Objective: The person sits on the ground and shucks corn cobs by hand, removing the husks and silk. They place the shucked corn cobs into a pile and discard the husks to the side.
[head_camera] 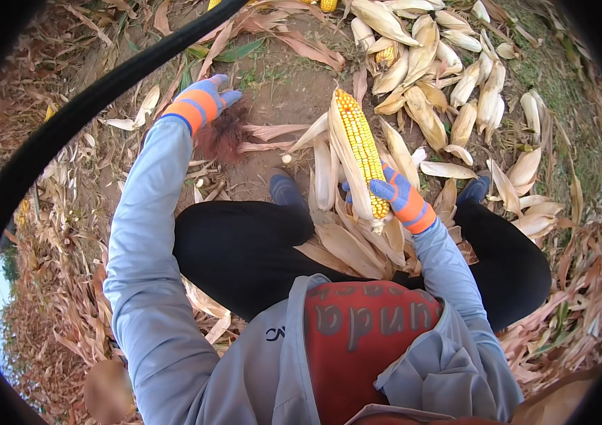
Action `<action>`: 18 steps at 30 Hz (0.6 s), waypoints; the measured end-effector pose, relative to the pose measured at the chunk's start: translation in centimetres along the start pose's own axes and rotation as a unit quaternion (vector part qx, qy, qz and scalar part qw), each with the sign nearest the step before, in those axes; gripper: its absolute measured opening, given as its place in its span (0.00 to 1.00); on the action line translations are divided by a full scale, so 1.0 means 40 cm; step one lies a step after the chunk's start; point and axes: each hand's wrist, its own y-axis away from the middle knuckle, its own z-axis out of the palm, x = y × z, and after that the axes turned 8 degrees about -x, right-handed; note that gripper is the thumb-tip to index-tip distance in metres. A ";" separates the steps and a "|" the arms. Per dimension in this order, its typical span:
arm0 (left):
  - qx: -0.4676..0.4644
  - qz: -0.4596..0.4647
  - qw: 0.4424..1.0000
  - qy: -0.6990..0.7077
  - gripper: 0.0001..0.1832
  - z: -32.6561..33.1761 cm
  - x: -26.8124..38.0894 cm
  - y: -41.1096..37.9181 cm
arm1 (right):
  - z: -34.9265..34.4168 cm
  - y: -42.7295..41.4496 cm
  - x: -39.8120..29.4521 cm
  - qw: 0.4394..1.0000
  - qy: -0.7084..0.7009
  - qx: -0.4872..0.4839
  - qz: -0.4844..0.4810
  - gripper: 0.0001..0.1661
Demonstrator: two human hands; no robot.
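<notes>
My right hand (404, 196), in a blue and orange striped knit glove, grips the lower end of a maize ear (359, 143). Yellow kernels are bared along much of the ear, while a pale strip of husk (342, 146) still covers its left side. My left hand (202, 104), gloved alike, is stretched out to the left with its fingers apart and no ear in it. Just beside and below it is a blurred tuft of reddish-brown corn silk (225, 133); whether they touch is unclear. Loose husks (354, 244) lie between my legs under the ear.
Several ears in dry husks (425, 114) lie heaped at the upper right. Bare yellow ears (328, 5) show at the top edge. Dry leaves and cut stalks (210, 183) litter the soil on the left. A dark strap (99, 95) crosses the upper left of the view.
</notes>
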 end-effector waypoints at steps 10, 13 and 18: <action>0.026 0.147 0.813 0.563 0.28 0.246 0.381 0.147 | 0.020 -0.047 0.043 0.981 0.132 0.055 -0.134 0.46; 0.079 0.145 0.748 0.643 0.22 0.281 0.389 0.147 | 0.016 -0.036 0.052 0.972 0.159 0.099 -0.142 0.43; 0.099 0.047 0.736 0.668 0.13 0.288 0.403 0.165 | 0.009 -0.002 0.033 0.990 0.085 0.042 -0.108 0.40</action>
